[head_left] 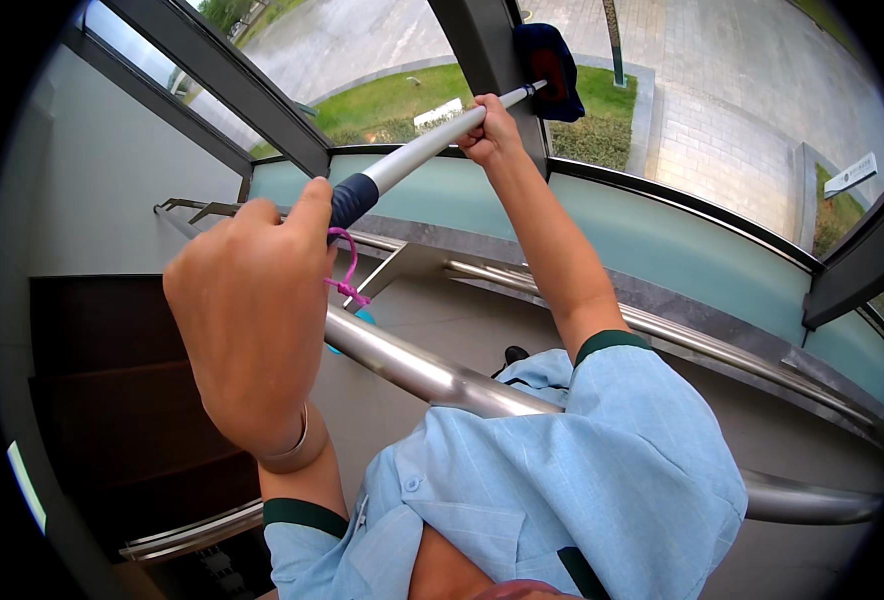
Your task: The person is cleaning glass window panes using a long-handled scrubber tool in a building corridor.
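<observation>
A long silver pole (429, 147) with a dark ribbed grip runs from my left side up toward the window. My left hand (257, 300) is closed around the grip end, close to the camera. A pink cord (343, 276) hangs in a knotted loop from that end. Farther along, my right hand (489, 132) wraps round the pole with the arm stretched out. At the pole's far tip is a dark blue pad head (549, 72) with a red patch, against or just in front of the dark window post; contact cannot be told.
A thick steel handrail (432, 370) curves right in front of my body. Beyond it, a second steel rail (652, 325) runs along the ledge below frosted glass panels (677, 240). Dark brown steps (112, 370) lie at lower left. Grass and paving show through the windows.
</observation>
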Available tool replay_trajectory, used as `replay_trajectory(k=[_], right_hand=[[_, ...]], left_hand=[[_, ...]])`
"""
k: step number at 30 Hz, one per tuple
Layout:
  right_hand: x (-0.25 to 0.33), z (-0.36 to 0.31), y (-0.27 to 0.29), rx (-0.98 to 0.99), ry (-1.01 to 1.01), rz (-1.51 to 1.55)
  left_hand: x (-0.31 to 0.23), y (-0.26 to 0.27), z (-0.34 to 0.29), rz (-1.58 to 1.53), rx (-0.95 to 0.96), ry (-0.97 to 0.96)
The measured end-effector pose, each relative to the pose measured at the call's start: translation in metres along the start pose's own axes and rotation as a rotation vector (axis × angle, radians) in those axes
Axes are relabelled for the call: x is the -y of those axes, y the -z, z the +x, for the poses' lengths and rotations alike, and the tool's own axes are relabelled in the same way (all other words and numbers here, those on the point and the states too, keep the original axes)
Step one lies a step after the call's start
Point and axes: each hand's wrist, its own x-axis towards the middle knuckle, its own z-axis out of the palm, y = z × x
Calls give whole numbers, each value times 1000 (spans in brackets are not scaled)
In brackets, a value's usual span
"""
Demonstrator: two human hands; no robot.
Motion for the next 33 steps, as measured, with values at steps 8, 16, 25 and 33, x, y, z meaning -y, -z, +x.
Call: replay_trajectory(k=[8,16,25,33], right_hand=[[3,6,11,2,-16,20],[0,2,23,17,-11,50],[-2,5,37,-12,-4,62],[-1,19,63,28,-22,55]], left_hand=[[-3,-10,5,31,28,14],[-11,-17,14,14,91,-13],[-23,-25,21,-65,165,-16],[-36,-39,24,-123,198,-22]])
